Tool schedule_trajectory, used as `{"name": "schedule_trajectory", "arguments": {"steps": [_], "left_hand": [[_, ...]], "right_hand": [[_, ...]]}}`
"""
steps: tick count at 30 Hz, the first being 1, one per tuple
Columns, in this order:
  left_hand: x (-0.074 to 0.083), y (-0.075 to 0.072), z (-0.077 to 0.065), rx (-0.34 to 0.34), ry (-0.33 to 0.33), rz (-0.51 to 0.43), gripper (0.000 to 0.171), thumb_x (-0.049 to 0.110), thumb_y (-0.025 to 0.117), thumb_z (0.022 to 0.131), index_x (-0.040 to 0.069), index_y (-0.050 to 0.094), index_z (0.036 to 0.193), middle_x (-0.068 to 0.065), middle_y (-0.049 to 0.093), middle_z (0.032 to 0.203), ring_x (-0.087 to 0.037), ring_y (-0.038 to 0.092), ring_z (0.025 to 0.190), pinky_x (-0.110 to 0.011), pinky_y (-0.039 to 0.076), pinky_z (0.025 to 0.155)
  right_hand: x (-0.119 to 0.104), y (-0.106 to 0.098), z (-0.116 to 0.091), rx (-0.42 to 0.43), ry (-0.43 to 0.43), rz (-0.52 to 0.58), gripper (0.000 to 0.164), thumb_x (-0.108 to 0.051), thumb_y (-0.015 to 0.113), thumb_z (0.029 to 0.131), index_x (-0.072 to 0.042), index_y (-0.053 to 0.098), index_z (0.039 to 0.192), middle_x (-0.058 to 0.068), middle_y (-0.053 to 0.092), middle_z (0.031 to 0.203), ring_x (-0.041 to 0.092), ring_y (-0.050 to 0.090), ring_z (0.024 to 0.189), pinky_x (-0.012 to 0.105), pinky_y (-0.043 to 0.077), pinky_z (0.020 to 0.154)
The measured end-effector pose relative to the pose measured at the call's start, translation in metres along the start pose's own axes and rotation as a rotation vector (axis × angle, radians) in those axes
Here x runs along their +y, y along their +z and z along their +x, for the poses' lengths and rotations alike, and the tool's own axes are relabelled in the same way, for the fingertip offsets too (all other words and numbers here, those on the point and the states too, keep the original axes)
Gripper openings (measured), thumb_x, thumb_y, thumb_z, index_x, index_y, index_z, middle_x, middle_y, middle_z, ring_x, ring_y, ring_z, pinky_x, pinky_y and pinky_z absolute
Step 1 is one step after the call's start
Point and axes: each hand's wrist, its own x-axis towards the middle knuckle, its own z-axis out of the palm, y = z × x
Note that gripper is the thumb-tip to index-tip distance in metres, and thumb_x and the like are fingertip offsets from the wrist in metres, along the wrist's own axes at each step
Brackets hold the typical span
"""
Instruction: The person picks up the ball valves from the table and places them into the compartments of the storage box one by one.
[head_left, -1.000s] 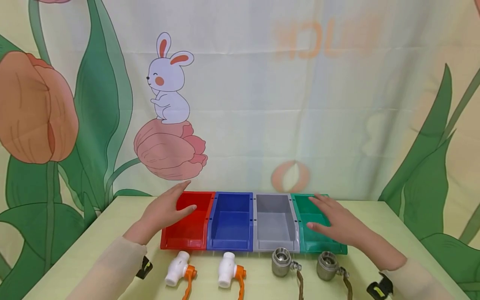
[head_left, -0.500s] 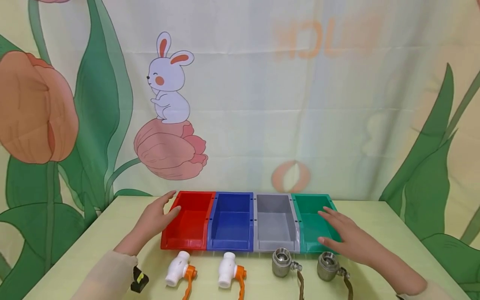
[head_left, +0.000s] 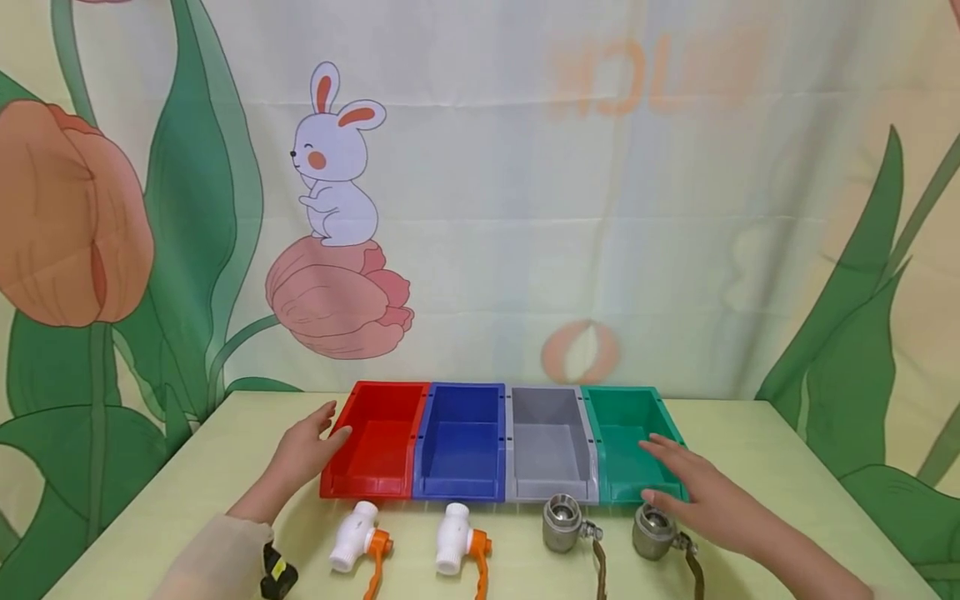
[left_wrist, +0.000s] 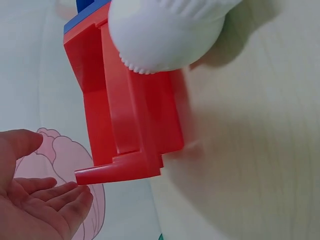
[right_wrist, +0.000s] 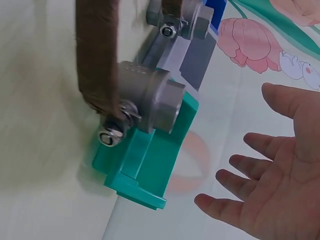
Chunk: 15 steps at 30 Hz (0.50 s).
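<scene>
My left hand point(head_left: 302, 454) hovers with loose fingers beside the left edge of the red bin point(head_left: 375, 454), holding nothing. Over the front of the green bin point(head_left: 630, 442) is my right hand point(head_left: 701, 492), fingers spread and nothing in them. Just below its thumb stands a metal ball valve point(head_left: 654, 533) with a brown-wrapped lever, which the right wrist view shows close up. A second metal valve point(head_left: 562, 525) is to its left. Two white plastic ball valves, one at left point(head_left: 354, 537) and another in the middle point(head_left: 453, 540), have orange handles.
A blue bin point(head_left: 462, 450) and a grey bin point(head_left: 550, 446) stand between the red and green ones, all in one row. The pale table point(head_left: 247, 433) meets a curtain point(head_left: 480, 208) printed with tulips and a rabbit behind the bins.
Both hands have drawn back from over the bins, lower and outward. The left went leftward off the red bin, the right toward the near right valve. Bins and valves stay put.
</scene>
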Motion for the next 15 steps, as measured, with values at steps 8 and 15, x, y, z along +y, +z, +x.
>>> {"name": "schedule_trajectory", "arguments": {"steps": [8,15], "left_hand": [[-0.006,0.007,0.004,-0.004,-0.05,-0.03,0.069,0.016,0.054,0.105,-0.01,0.019,0.158,-0.036,0.037,0.157,-0.054,0.044,0.141,-0.054,0.051,0.106],[-0.014,0.011,0.006,-0.017,-0.07,-0.064,0.068,0.015,0.053,0.105,-0.012,0.019,0.157,-0.037,0.04,0.154,-0.053,0.047,0.138,-0.053,0.05,0.107]], "right_hand": [[0.008,0.003,-0.009,-0.041,0.099,0.001,0.075,-0.04,0.067,0.097,0.004,0.042,0.152,0.034,0.04,0.157,0.058,0.04,0.142,0.07,0.048,0.105],[0.018,0.009,-0.018,-0.05,0.179,0.002,0.075,-0.034,0.074,0.093,0.006,0.044,0.149,0.032,0.048,0.151,0.054,0.047,0.138,0.066,0.049,0.107]]}}
